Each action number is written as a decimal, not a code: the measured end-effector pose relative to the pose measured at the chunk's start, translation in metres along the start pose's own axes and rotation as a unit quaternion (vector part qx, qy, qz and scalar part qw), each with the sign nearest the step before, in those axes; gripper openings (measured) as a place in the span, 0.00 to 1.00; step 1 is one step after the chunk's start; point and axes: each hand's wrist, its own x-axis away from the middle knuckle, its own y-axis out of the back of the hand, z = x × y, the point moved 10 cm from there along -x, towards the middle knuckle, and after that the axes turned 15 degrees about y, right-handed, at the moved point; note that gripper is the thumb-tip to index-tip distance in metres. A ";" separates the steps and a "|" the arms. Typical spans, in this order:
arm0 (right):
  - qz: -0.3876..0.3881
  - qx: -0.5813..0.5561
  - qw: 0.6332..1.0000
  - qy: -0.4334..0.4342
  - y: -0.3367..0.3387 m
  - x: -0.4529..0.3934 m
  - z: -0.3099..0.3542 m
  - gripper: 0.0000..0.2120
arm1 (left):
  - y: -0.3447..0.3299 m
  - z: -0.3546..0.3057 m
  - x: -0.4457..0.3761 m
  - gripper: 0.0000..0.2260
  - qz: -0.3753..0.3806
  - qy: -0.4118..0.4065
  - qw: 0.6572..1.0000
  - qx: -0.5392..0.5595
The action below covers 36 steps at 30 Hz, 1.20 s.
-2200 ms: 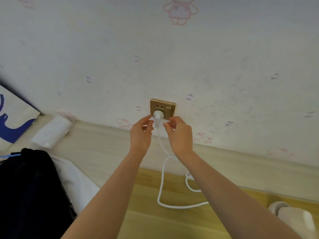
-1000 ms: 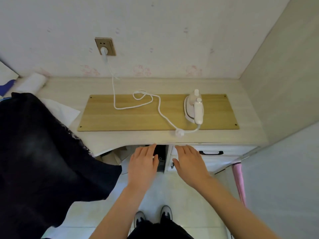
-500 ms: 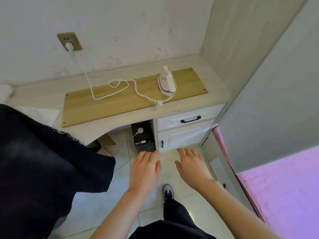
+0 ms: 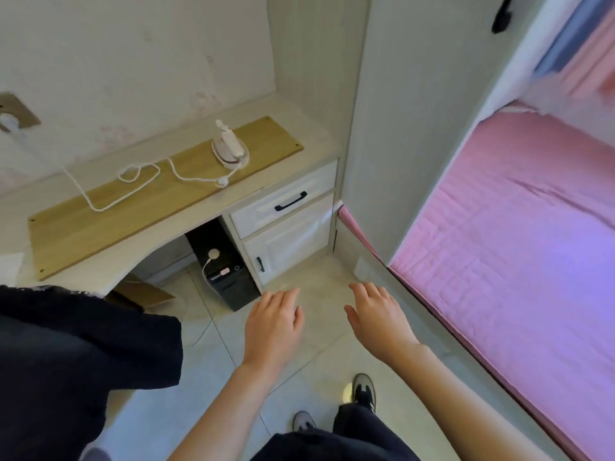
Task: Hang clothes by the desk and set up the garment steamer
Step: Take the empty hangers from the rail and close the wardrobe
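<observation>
The white garment steamer (image 4: 229, 150) stands on the wooden board (image 4: 100, 207) of the desk (image 4: 319, 141). Its white cord (image 4: 139, 181) loops across the board to the plug in the brass wall socket (image 4: 16, 111) at the far left. A black garment (image 4: 66, 354) hangs at the lower left by the desk's edge. My left hand (image 4: 273, 324) and my right hand (image 4: 376, 317) hover palm-down over the floor, away from the desk, fingers apart, holding nothing.
Under the desk stands a black computer tower (image 4: 223, 271) beside white drawers (image 4: 286, 207) with a black handle. A tall cabinet panel (image 4: 392, 128) separates the desk from a bed with pink bedding (image 4: 519, 247) at the right. My feet (image 4: 362, 390) are on the tiled floor.
Both hands let go of the plug, which stays in the socket, and dropped low. I have stepped back from the desk and turned right, bringing the bed into view.
</observation>
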 end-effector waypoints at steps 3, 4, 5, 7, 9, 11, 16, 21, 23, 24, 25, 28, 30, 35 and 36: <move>-0.013 -0.001 0.999 -0.031 0.007 0.025 -0.028 0.20 | -0.011 -0.033 0.004 0.14 0.010 -0.031 0.999 0.008; -0.018 -0.006 0.999 -0.041 0.010 0.033 -0.038 0.20 | -0.015 -0.045 0.005 0.14 0.015 -0.041 0.999 0.010; -0.023 -0.011 0.998 -0.051 0.013 0.041 -0.049 0.20 | -0.019 -0.058 0.006 0.14 0.020 -0.052 0.998 0.011; -0.033 -0.010 0.997 -0.068 0.021 0.054 -0.072 0.19 | -0.028 -0.084 0.006 0.15 0.025 -0.069 0.997 0.013; -0.042 -0.005 0.996 -0.081 0.030 0.065 -0.098 0.18 | -0.037 -0.113 0.004 0.16 0.030 -0.080 0.996 0.016; -0.048 -0.004 0.995 -0.090 0.041 0.076 -0.126 0.16 | -0.049 -0.144 0.002 0.17 0.041 -0.089 0.995 0.018; -0.056 0.006 0.994 -0.095 0.070 0.099 -0.200 0.17 | -0.080 -0.230 0.000 0.17 0.041 -0.104 0.993 0.027; -0.059 0.004 0.995 -0.075 0.090 0.115 -0.268 0.17 | -0.115 -0.305 -0.004 0.16 0.030 -0.100 0.994 0.037; -0.057 0.002 0.996 -0.067 0.096 0.118 -0.292 0.18 | -0.126 -0.327 -0.007 0.16 0.029 -0.096 0.994 0.038; -0.055 0.002 0.996 -0.063 0.099 0.119 -0.303 0.18 | -0.131 -0.337 -0.009 0.16 0.030 -0.094 0.994 0.040; -0.054 0.002 0.997 -0.059 0.103 0.119 -0.313 0.19 | -0.136 -0.346 -0.012 0.16 0.030 -0.091 0.995 0.040; -0.053 0.002 0.997 -0.047 0.114 0.114 -0.341 0.19 | -0.146 -0.370 -0.024 0.17 0.032 -0.079 0.996 0.034; -0.054 0.004 0.998 -0.039 0.122 0.104 -0.357 0.20 | -0.149 -0.385 -0.037 0.16 0.029 -0.079 0.996 0.028; -0.058 0.007 0.998 -0.021 0.143 0.063 -0.391 0.21 | -0.151 -0.413 -0.091 0.18 0.026 -0.076 0.997 0.014; -0.058 0.010 0.998 -0.016 0.147 0.051 -0.397 0.20 | -0.151 -0.418 -0.105 0.18 0.022 -0.074 0.997 0.017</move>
